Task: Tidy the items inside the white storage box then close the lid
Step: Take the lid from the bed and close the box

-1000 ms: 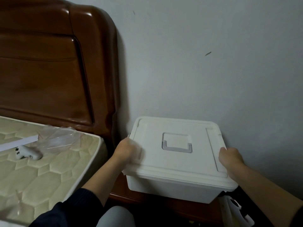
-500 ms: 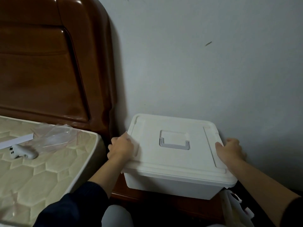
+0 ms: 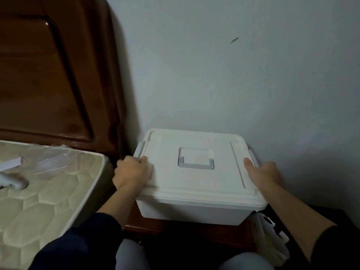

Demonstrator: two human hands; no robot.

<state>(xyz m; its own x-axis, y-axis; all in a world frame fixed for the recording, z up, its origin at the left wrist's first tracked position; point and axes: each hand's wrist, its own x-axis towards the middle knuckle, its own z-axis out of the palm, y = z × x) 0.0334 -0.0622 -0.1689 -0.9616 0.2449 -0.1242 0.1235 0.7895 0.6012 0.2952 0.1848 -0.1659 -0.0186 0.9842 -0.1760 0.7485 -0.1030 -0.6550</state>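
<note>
With the white storage box (image 3: 196,209) on the wooden surface (image 3: 187,233) against the wall, I curled my left hand (image 3: 132,173) and right hand (image 3: 263,175) in a grip over its lid (image 3: 194,178) edges by the side latches, judging they needed working.

Support: wooden nightstand (image 3: 175,229) | bearing: white storage box (image 3: 194,211), resting directly on it, between both gripping hands.

Both arms reach forward, dark sleeves pushed up the forearms. Left hand (image 3: 132,173) fingers curled, gripping the left edge of the storage box lid (image 3: 196,178). Right hand (image 3: 265,175) grips the lid's right edge, thumb on top, fingers wrapped over the side.
</note>
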